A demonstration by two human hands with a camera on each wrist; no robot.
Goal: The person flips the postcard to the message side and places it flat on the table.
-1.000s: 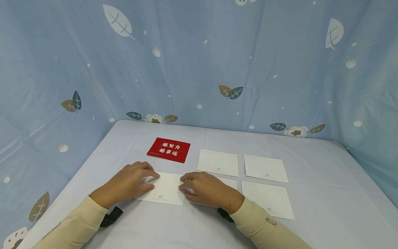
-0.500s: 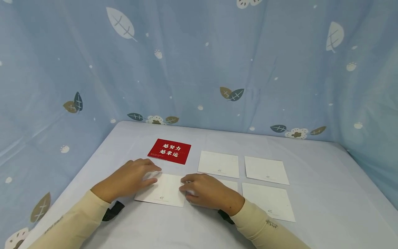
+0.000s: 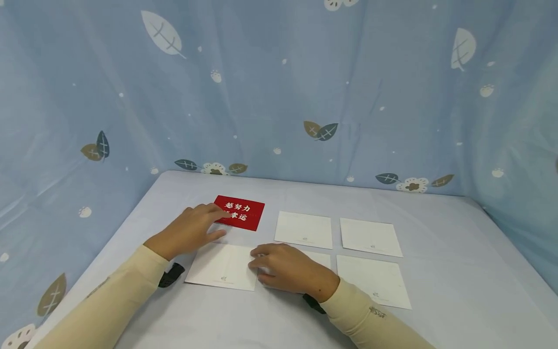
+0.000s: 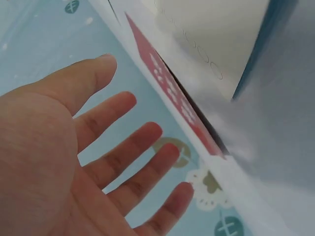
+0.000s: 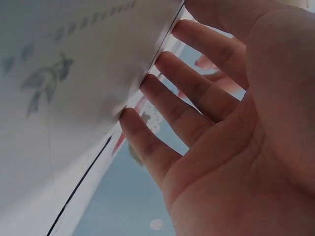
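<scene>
My left hand (image 3: 193, 230) hovers with spread fingers, its index finger overlapping the lower left of a red postcard (image 3: 246, 216) with white characters. In the left wrist view its palm (image 4: 44, 157) holds nothing, and the red postcard (image 4: 167, 83) lies beyond the fingertips. A white postcard (image 3: 224, 269) lies face down at the front left. At its right edge rest the relaxed fingers of my right hand (image 3: 294, 269). The right hand partly hides another white postcard (image 3: 320, 258). The right wrist view shows its fingertips (image 5: 130, 115) along a card's edge.
Several more white postcards lie in rows to the right: one behind the right hand (image 3: 303, 230), one at the back right (image 3: 370, 236), one at the front right (image 3: 375, 278). A white cloth (image 3: 453, 271) covers the table; a blue patterned curtain (image 3: 261, 97) hangs behind.
My left hand has left the top left of the front-left white postcard and moved forward and right to the red postcard. The right hand stays in place.
</scene>
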